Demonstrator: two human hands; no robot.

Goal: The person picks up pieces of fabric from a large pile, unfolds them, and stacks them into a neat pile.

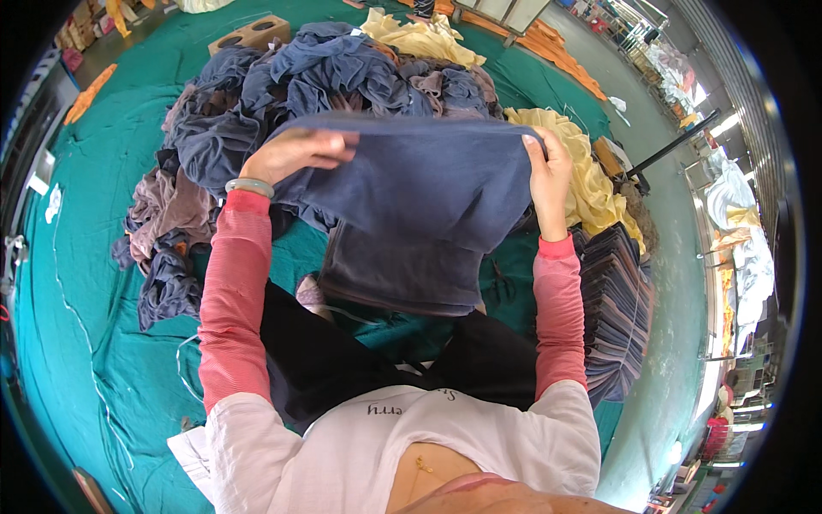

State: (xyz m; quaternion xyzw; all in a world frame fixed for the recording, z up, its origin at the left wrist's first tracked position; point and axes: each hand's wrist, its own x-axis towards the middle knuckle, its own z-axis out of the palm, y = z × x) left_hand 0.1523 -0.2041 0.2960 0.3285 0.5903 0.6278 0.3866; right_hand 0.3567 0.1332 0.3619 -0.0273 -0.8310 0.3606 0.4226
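A dark blue cloth (pixel 443 173) is stretched between my hands, its upper edge roughly level and its lower part hanging down. My right hand (pixel 551 160) pinches its right upper corner, thumb on the near side. At the left end, my left hand (pixel 308 153) lies against the cloth with fingers extended. Motion blurs those fingers, so their grip is unclear. Below, between my legs, a flat stack of folded dark cloths (pixel 401 273) rests on a green ground sheet (pixel 289 250). The hanging cloth hides the stack's far part.
Beyond my hands rises a heap of crumpled blue and mauve cloths (pixel 327 70). Yellow cloth (pixel 559 148) lies to the right, beside a tied bundle of folded cloths (pixel 613 315). Scissors (pixel 499 283) lie right of the stack. A cardboard box (pixel 257 35) stands behind the heap.
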